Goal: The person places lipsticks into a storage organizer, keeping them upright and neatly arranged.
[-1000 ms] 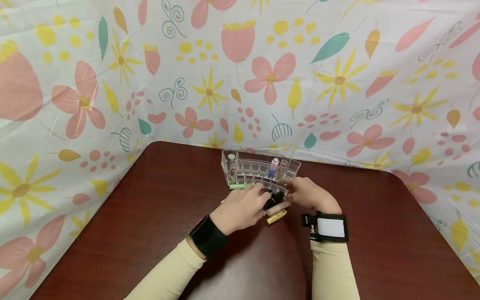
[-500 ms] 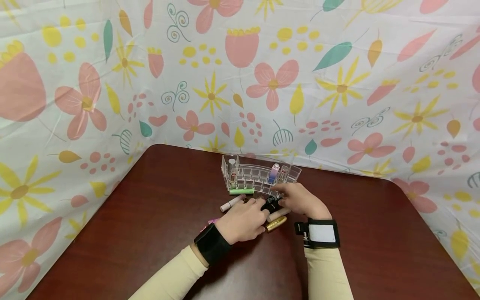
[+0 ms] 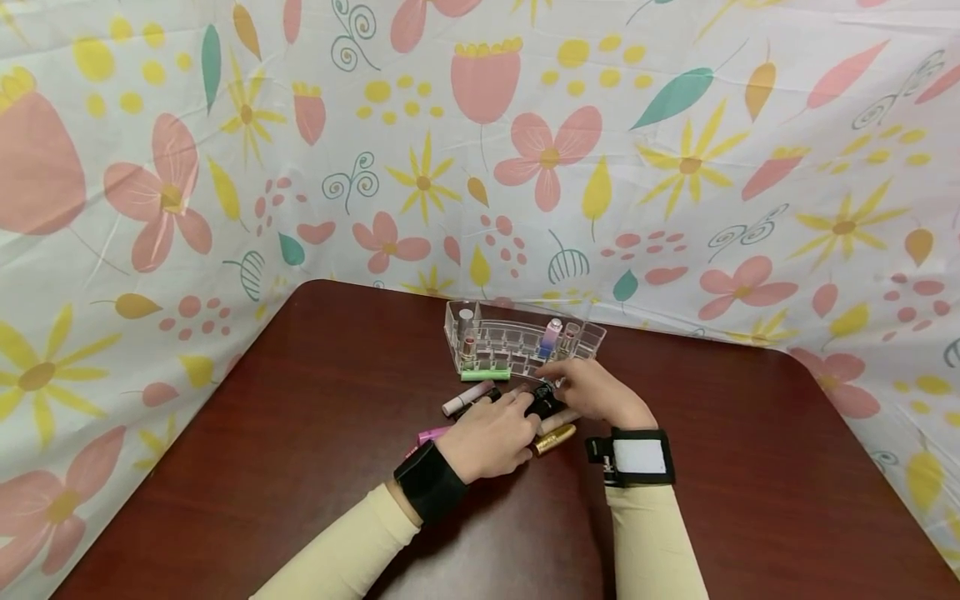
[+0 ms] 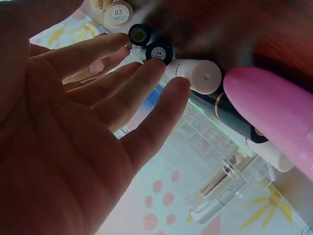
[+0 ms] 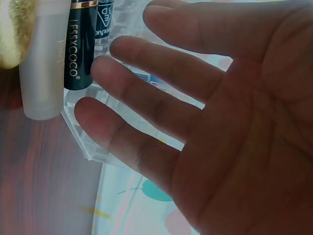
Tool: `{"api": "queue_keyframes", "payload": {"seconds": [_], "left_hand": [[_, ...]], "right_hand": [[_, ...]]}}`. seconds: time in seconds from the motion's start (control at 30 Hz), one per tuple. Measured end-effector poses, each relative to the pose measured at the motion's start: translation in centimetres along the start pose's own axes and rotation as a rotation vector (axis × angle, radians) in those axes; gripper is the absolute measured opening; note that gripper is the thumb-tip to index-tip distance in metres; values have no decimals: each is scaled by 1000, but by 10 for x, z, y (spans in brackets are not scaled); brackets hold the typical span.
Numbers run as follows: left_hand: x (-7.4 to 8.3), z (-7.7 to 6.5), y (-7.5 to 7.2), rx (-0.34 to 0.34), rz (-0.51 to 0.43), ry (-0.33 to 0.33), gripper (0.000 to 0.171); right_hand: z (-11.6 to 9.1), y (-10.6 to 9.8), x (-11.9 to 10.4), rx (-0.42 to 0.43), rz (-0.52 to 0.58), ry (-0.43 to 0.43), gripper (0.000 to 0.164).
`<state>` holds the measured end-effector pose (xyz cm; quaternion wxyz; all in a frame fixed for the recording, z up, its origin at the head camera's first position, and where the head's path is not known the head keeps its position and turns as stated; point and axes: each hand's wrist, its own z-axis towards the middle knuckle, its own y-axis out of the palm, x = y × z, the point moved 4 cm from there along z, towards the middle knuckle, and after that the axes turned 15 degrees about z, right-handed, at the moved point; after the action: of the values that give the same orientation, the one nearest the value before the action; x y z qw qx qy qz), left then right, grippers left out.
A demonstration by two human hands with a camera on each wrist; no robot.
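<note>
Several lipstick and lip gloss tubes lie in a row on the table. My left hand [image 3: 495,437] reaches over the middle of the row; its fingers are nearly straight, fingertips at the ends of black tubes [image 4: 159,52] and a white-capped tube [image 4: 205,77]. From the other side, my right hand [image 3: 603,396] spreads its fingers beside a black lettered tube [image 5: 79,49], with the thumb apart. Next to that tube are a frosted tube [image 5: 45,68] and a gold tube [image 3: 555,440]. A pink tube [image 4: 274,117] lies near my left wrist. Palms and fingers partly hide the row in the head view.
Behind the row stands a clear stepped organizer [image 3: 452,333] holding a few tubes, including a pink-and-blue one [image 3: 551,337]. A green tube [image 3: 485,376] lies along its front edge. A flowered cloth [image 3: 420,100] hangs around the back of the dark red table [image 3: 315,400].
My right hand has moved left and inward from the organizer's front right corner to the black tubes. My left hand has drawn back slightly, uncovering the white-capped and pink tubes.
</note>
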<state>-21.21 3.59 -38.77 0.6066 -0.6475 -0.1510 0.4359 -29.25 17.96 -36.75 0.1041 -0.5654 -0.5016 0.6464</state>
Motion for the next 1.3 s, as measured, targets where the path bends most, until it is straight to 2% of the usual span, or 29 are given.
{"api": "queue_keyframes", "payload": {"seconds": [0.27,0.5,0.77,1.1,1.3], "left_hand": [[1,0,-1,1,-14,11,32],[0,1,-2,20,10,-2,31],[0,0,-3,42,49,-15,30],[-4,-2,1,11,-6,-18,24],[-4,-3,1,17,-25,-6,22]], "right_hand": [[2,3,1,-16,-19,-30,39],[5,5,1,13,-2,-67,38],[10,10,2,22,-47,-88,37],[15,13,-4,4,-53,-101,36],[18,17,-1,-27,-57,-70,34]]}}
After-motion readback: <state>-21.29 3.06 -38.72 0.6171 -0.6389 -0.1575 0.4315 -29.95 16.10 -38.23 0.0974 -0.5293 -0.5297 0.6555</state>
